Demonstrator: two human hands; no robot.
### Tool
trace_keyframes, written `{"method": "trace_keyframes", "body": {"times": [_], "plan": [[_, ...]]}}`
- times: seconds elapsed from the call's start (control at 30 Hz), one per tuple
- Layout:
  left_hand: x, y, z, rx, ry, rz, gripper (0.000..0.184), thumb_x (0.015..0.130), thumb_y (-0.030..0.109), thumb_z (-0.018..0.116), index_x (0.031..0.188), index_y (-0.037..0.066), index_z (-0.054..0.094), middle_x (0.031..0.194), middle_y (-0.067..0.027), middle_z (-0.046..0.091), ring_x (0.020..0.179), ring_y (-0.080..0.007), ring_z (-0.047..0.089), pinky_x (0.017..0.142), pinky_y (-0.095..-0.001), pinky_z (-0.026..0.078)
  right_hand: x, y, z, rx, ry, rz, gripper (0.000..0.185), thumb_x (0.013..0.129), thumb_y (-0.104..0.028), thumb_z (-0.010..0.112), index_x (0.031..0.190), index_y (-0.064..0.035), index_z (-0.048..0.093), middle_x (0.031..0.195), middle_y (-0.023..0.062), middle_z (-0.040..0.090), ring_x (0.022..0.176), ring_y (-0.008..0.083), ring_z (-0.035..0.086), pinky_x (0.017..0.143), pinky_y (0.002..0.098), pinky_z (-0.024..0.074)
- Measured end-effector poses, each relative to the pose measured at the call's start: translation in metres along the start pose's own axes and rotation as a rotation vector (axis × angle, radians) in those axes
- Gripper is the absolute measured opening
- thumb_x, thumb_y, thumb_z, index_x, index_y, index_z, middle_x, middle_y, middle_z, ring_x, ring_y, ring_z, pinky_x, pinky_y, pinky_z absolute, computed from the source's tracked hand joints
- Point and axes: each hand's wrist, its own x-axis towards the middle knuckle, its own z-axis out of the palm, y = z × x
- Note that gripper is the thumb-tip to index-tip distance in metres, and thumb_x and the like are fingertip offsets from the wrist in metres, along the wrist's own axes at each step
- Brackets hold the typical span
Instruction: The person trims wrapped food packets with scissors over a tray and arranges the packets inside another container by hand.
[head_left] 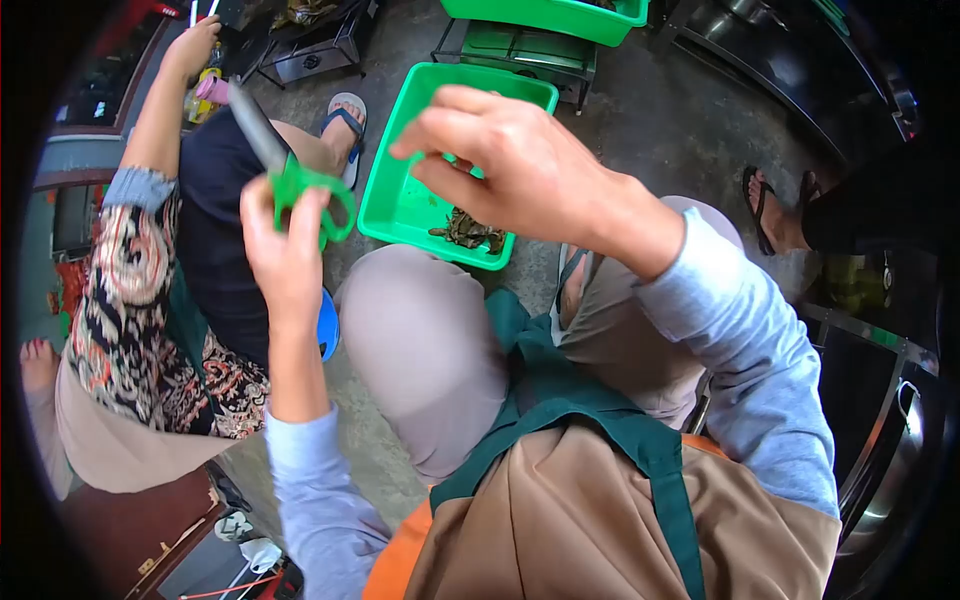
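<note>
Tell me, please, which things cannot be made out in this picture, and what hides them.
All in the head view:
Lower tub: part of its inside is hidden by the right hand.
Right hand: its fingers are blurred; I cannot tell whether they hold anything.
Scissors: blurred; the left hand covers part of the handles.
Blue thing: partly behind the left forearm.
Upper tub: cut off by the top edge.

Basin [400,200] ahead — scissors [287,178] left
</note>
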Motion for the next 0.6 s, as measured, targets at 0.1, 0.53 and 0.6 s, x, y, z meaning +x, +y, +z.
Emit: {"method": "trace_keyframes", "body": {"times": [0.1,0.53,0.6], "plan": [[0.016,0.064,0.069,-0.109,-0.159,0.053,0.036,0.087,0.012,0.065,0.116,-0.003,0.049,0.097,-0.0055,0.058,0.083,-0.0096,0.056,0.072,-0.0252,0.048,-0.009,-0.001,-0.018,0.039,0.234,-0.046,0.016,0.082,-0.007,0.068,0.096,-0.0032,0.063,0.081,0.0102,0.058,0.072,0.0222,0.063,0.061,0.0332,0.0510],[0.046,0.086,0.258,-0.491,-0.260,-0.093,0.036,0.088,0.018,0.055,0.110,-0.004,0.039,0.109,-0.0142,0.048,0.102,-0.0197,0.050,0.089,-0.0335,0.043,-0.030,0.078,-0.108,-0.016,0.262,0.661,0.037,0.074,-0.024,0.070,0.101,0.0021,0.066,0.098,0.0214,0.068,0.095,0.0346,0.066,0.082,0.0395,0.0516],[0.054,0.070,0.272,-0.393,-0.286,-0.055,0.034,0.092,0.024,0.053,0.110,-0.003,0.044,0.117,-0.0131,0.044,0.109,-0.0187,0.044,0.097,-0.0321,0.036,-0.027,0.085,-0.119,-0.077,0.196,0.718,0.040,0.075,-0.026,0.069,0.102,0.0040,0.066,0.094,0.0205,0.070,0.091,0.0311,0.068,0.080,0.0370,0.0519]]}}
